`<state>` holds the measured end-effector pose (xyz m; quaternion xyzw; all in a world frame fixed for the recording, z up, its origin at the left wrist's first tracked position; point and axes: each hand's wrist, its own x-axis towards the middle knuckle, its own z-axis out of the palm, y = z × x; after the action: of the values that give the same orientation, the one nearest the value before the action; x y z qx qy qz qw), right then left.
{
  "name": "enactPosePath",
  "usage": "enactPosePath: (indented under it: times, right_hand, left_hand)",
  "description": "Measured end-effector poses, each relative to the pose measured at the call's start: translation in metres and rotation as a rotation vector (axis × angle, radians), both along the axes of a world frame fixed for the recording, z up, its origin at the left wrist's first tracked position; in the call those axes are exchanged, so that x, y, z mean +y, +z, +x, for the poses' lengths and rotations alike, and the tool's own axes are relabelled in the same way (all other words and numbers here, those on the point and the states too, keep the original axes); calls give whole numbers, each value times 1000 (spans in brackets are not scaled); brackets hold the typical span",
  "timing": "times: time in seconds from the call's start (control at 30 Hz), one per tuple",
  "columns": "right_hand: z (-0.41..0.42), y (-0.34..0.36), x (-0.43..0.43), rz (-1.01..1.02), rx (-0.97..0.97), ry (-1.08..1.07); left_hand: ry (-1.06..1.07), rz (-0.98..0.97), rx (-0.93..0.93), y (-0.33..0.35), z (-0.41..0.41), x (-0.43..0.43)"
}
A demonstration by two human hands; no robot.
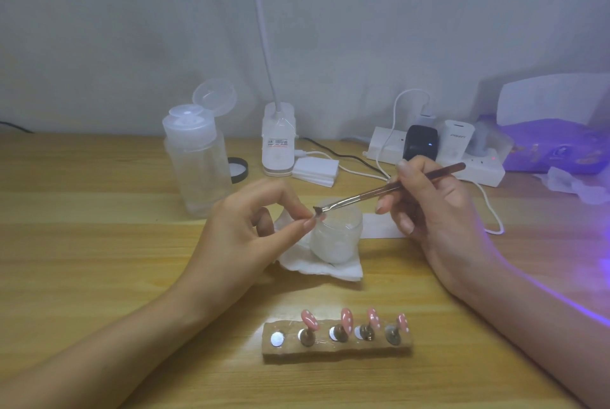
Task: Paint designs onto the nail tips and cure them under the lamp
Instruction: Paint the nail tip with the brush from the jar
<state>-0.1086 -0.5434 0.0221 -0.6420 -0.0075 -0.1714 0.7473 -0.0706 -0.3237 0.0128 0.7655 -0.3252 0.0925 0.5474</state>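
Left hand [244,230], centre of frame: thumb and forefinger pinched on a small pale piece, probably a nail tip [319,216]. It is too small to confirm. The other fingers are curled under.

Right hand [432,210], right of centre: grips a thin brush [379,194] like a pen, handle angled to the upper right, dark bristle end touching the pinched piece.

Both meet just above a frosted jar [340,237] standing on a tissue [330,271].

Lower centre: holder block [336,351] carrying four pink tips [309,319] with white dots. Its leftmost disc [277,339] is bare, which fits the fifth tip being in the hand.

Far right: curing lamp [554,148] glowing violet, well apart from the work.

Step in hand, as judged: painting the design onto the held tip.

Doing it well:
- Rest both wrists on the surface [99,243] so the brush end does not wander
- Pinch the tip by its edges, keeping skin off the painted face
- Carry little paint and touch down lightly, dot by dot, to match the four on the block
- Turn the tip with the left hand rather than twisting the brush
- Keep the wet face up and clear of the tissue until it goes under the lamp

Risk: the pinch slips and the wet paint smears
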Motion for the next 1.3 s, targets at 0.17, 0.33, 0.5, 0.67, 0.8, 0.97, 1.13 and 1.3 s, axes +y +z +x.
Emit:
enactPosePath:
  times: [0.17,0.33,0.5,0.67,0.8,0.97,1.13,1.3]
  right_hand:
    - [0,0,-2,42,12,-56]
    - [0,0,-1,3,10,-54]
    - [-1,1,-1,6,-35,-30]
    - [0,-1,-3,35,7,-83]
    - [-2,0,0,-2,-31,-32]
    - [1,-1,-3,52,-1,-86]
    - [0,-2,-1,-19,-30,-43]
    - [1,-3,-4,34,-39,-67]
  left_hand:
    - [-2,-8,-7,2,-3,-1]
    - [6,16,-9,1,-2,0]
    - [2,27,-9,0,-2,0]
    - [2,21,14,0,-3,1]
    - [7,20,20,0,-3,2]
    - [5,19,30,-1,-1,2]
    - [29,21,40,-1,-1,1]
    - [21,23,49,-2,-1,2]
